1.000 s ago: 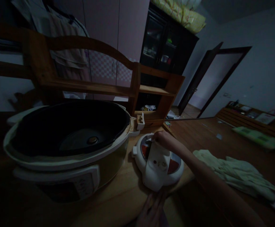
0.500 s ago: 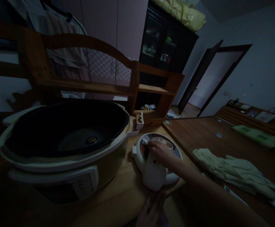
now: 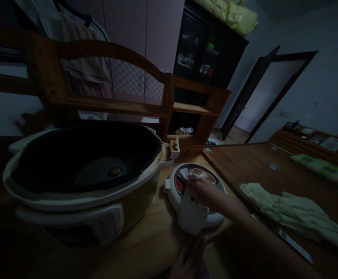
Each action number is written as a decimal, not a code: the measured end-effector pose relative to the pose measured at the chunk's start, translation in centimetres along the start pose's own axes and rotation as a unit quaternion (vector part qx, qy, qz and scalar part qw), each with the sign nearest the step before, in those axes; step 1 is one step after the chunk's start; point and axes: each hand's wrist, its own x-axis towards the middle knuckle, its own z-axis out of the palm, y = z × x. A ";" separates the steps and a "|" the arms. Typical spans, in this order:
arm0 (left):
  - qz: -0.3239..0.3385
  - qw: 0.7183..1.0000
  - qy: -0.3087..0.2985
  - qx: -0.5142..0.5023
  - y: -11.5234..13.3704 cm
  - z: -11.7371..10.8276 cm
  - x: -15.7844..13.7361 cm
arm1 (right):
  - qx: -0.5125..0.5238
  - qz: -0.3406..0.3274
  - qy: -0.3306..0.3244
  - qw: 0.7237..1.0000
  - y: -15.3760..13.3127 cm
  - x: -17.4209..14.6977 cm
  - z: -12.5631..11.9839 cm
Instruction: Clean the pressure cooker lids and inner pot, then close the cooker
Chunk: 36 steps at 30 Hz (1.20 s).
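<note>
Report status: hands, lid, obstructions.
Right hand holds white cloth on lid. Left hand by lid's near end, contact unclear. Lid on table; open cooker close on left.

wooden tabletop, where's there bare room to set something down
Bare wood shows on the tabletop toward the front, between the cooker and the left hand; a narrower strip runs between the cooker and the white lid. It's crowded at the lid: right hand on it with a white cloth or tissue, left hand at its near edge.

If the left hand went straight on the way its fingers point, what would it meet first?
The near end of the white lid looks first in line for the left hand. The fingertips may already touch it; the dim picture leaves that unclear.
</note>
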 end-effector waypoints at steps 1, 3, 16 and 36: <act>0.002 1.000 -0.001 0.000 -0.1 -0.1 0.1 | 0.007 -0.001 0.000 1.000 0.4 -0.1 0.1; 0.005 1.000 -0.007 0.005 -0.3 -0.3 0.3 | 0.025 -0.003 0.004 1.000 1.2 -0.5 0.2; -0.004 0.999 -0.021 -0.029 -0.4 -1.4 0.7 | 0.150 -0.023 0.112 0.982 2.7 -4.3 2.3; 0.000 0.999 -0.014 -0.047 -0.6 -1.9 0.9 | 0.189 0.013 0.168 0.967 4.0 -8.1 4.5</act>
